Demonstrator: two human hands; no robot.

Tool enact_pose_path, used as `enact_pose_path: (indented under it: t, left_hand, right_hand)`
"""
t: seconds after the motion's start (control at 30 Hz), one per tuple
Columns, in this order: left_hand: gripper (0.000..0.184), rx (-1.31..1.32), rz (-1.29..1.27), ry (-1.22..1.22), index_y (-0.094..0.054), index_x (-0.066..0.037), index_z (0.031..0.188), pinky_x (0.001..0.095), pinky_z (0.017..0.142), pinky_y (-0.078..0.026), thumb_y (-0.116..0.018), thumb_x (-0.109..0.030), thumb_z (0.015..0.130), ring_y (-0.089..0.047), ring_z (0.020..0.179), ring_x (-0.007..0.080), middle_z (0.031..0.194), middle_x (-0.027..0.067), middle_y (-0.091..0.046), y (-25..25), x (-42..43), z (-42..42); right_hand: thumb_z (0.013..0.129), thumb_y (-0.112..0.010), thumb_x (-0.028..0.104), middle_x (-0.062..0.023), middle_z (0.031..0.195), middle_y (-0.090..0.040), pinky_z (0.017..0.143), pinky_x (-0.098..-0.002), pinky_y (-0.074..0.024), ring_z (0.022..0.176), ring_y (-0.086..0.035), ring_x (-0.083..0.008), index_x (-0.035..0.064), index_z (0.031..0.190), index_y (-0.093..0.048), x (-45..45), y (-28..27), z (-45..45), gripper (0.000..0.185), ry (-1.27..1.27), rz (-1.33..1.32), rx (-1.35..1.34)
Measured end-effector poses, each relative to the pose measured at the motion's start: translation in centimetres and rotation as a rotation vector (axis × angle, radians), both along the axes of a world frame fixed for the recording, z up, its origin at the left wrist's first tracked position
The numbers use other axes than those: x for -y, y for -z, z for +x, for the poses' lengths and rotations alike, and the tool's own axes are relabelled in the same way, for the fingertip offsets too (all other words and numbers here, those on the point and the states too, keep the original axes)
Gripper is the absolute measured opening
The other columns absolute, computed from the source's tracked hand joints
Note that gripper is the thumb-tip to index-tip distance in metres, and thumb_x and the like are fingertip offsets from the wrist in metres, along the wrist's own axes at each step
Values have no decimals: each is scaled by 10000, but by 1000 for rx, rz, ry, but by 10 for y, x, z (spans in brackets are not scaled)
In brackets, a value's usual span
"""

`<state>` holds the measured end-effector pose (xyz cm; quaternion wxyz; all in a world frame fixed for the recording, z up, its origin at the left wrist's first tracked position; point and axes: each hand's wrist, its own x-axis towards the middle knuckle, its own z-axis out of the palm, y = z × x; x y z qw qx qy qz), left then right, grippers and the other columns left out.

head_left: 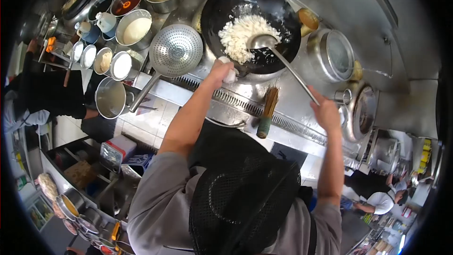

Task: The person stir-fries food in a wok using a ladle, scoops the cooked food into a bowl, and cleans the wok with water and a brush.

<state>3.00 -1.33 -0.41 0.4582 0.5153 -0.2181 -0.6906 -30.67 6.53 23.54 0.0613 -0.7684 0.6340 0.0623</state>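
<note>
I see the big, round, black metal wok (291, 42) set into the shiny steel worktop (295, 99), with loose white rice (240, 33) inside. The left hand (218, 73) is curled up tight, holding a crumpled white cloth (230, 76) at the wok's near edge. I can't tell if it grips the wok through the cloth. The right hand (324, 111) is closed around the far end of the long silver metal ladle (262, 42), whose round bowl sits in the rice. I think the wok is heavy, hard and maybe hot, so I'd hold its edge only through the soft cloth. The ladle looks stiff and lighter, but its thin handle could get slippery; the end away from the rice seems best. The rice looks soft and might squash.
</note>
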Motion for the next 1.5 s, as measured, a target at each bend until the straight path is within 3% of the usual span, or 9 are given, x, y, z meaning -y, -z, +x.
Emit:
enact_pose_path:
  t: [0.33, 0.43, 0.63, 0.7, 0.77, 0.97, 1.13, 1.37, 1.5]
  left_hand:
    - [147, 241, -131, -163, -621, 63, 845, 366, 555, -504, -608, -67, 777, -638, 634, 227, 801, 140, -677, 44, 5, -14]
    - [675, 116, -34, 80, -352, 196, 1229, 389, 856, -508, -684, -212, 805, -622, 1011, 336, 1147, 304, -580, 40, 5, -7]
    - [622, 388, 5, -8, -368, 171, 1201, 399, 905, -477, -659, -222, 817, -600, 1038, 336, 1136, 301, -572, -16, -10, -4]
    - [594, 391, -8, -13, -386, 166, 1185, 396, 876, -487, -658, -214, 817, -606, 1012, 324, 1127, 293, -578, -14, -9, -3]
    - [549, 296, -38, -41, -417, 167, 1154, 389, 814, -499, -657, -192, 815, -611, 962, 289, 1103, 275, -590, -16, -8, -2]
    - [562, 267, -39, 130, -391, 175, 1174, 384, 811, -503, -647, -163, 805, -608, 973, 267, 1115, 272, -587, 39, 9, -3]
    - [600, 272, 5, 10, -344, 161, 1219, 388, 855, -501, -646, -149, 804, -615, 1007, 299, 1136, 269, -584, -8, -5, -1]
    - [447, 116, -42, 64, -477, 68, 1157, 386, 718, -537, -659, -127, 798, -638, 881, 241, 1033, 187, -613, -11, -3, 2]
    - [219, -141, 169, -127, -564, 11, 997, 436, 639, -559, -598, -50, 789, -638, 717, 263, 859, 124, -612, 5, 5, -1]
  right_hand:
    - [842, -658, 126, -185, 999, -682, 774, -462, -533, 879, -668, -383, 264, 1349, -584, 18, -79, 30, 531, 23, 15, -240]
    - [912, -611, 129, -227, 934, -681, 636, -435, -541, 691, -673, -343, 239, 1447, -467, 53, 68, -3, 565, -44, -44, 147]
    - [982, -574, 191, 8, 647, -492, 364, -257, -351, 452, -439, -49, 141, 1499, -400, 7, 65, 72, 547, 633, 216, 1134]
    - [994, -546, 207, -96, 777, -624, 466, -339, -476, 541, -552, -140, 106, 1494, -394, 8, 96, 95, 532, 667, 47, 852]
    - [1003, -513, 237, -314, 1184, -620, 886, -486, -489, 945, -637, -370, 81, 1496, -359, 7, 164, 115, 540, 493, -146, 750]
    - [1019, -504, 244, 3, 589, -481, 348, -257, -371, 403, -433, -60, 112, 1521, -338, -4, 107, 131, 545, 569, 361, 1300]
    - [1016, -506, 233, 9, 534, -446, 357, -280, -391, 399, -443, -85, 90, 1518, -335, 41, 122, 140, 549, 472, -37, 917]
    - [996, -537, 193, -126, 745, -627, 486, -355, -478, 513, -540, -178, 146, 1483, -416, 7, 74, 92, 504, 420, 432, 991]
    - [992, -555, 204, -171, 925, -697, 595, -402, -517, 618, -604, -251, 114, 1468, -430, -30, 100, 37, 501, 233, -17, 565]
